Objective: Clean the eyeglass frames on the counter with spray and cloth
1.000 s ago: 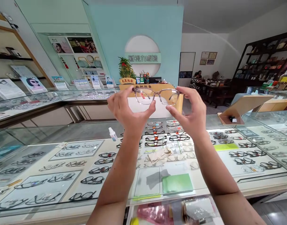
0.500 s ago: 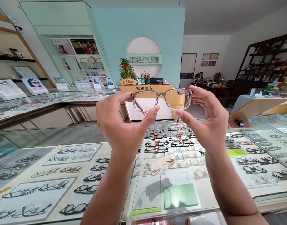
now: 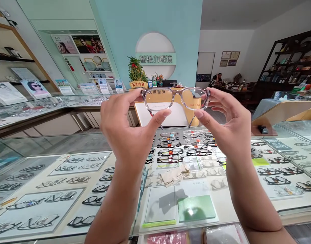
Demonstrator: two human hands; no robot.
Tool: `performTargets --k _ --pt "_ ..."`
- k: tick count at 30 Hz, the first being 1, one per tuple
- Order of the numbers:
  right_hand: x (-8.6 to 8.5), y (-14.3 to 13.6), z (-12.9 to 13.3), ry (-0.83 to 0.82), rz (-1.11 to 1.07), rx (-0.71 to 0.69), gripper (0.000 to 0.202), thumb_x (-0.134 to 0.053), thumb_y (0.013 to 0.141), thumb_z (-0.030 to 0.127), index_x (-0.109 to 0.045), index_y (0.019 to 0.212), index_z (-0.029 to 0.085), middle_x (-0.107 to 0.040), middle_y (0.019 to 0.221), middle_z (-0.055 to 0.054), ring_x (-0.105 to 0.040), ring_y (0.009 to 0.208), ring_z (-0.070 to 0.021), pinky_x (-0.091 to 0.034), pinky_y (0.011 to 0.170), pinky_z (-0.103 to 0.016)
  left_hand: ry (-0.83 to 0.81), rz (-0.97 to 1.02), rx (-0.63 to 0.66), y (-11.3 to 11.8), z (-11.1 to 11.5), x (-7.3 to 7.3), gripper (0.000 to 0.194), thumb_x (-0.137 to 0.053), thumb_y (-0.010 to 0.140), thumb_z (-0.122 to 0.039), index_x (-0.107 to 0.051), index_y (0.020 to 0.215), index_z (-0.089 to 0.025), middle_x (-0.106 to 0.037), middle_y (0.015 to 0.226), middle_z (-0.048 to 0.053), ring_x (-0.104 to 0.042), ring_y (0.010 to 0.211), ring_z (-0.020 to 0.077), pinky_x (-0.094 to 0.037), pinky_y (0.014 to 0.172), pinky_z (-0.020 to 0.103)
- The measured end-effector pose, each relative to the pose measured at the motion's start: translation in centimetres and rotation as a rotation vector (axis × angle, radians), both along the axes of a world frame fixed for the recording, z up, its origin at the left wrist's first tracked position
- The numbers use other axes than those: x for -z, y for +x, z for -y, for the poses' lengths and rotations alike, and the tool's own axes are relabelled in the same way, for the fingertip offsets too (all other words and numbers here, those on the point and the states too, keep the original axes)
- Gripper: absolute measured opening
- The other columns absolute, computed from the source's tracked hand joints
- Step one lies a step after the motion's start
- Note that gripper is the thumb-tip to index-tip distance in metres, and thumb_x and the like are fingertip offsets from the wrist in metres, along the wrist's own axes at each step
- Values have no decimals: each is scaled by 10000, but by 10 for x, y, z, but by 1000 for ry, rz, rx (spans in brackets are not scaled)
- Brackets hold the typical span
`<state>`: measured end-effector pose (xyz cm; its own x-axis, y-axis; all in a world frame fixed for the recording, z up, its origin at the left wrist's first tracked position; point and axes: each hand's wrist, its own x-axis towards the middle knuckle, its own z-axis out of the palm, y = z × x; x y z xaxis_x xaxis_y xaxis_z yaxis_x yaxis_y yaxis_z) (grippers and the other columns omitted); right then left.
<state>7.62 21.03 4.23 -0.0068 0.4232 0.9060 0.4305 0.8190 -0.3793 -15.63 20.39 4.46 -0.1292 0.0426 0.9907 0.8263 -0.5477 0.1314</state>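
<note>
A pair of eyeglasses with a grey upper rim and clear lower rim is held up in front of me, lenses facing me and temples pointing away. My left hand pinches its left end between thumb and fingers. At the other end, my right hand grips the right hinge area the same way. Below them, a beige cleaning cloth lies crumpled on the glass counter. Closer to me are a green pad and a pale rectangular pad with a yellow-green edge.
Rows of spectacle frames fill the display case beneath and beyond my hands. A wooden-backed mirror or stand rests at the right. Further off are a cashier desk with a plant, and a person seated at the back.
The eyeglasses have risen slightly in view and turned so the lenses and both temples show differently. Both hands keep their hold, and the camera view has shifted a little.
</note>
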Motion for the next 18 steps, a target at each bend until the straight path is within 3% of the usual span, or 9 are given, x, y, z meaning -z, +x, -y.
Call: performTargets --k 3,13,18 --pt "0 2 -1 -3 -25 -3 485 -810 999 484 -724 1455 343 -792 1388 -75 -769 1249 -312 -656 1079 -538 -44 -37 8 -3 0 0 455 -777 970 -675 -755 1330 -397 -809 1202 28 -768 1206 353 -630 981 655" --pt "3 9 -12 -49 5 -50 486 -803 1001 490 -731 1458 343 -788 1406 -82 -763 1274 -314 -667 1057 -544 52 -10 131 -1 -5 -1 448 -879 936 -554 -796 1313 -325 -777 1143 55 -766 1076 284 -654 955 535" --pt "3 11 -10 -89 -5 -62 485 -821 977 512 -768 1422 329 -796 1383 -86 -771 1215 -315 -653 1076 -584 86 -2 117 0 -5 0 499 -848 940 -622 -796 1299 -279 -768 1136 71 -749 1009 261 -661 910 515"
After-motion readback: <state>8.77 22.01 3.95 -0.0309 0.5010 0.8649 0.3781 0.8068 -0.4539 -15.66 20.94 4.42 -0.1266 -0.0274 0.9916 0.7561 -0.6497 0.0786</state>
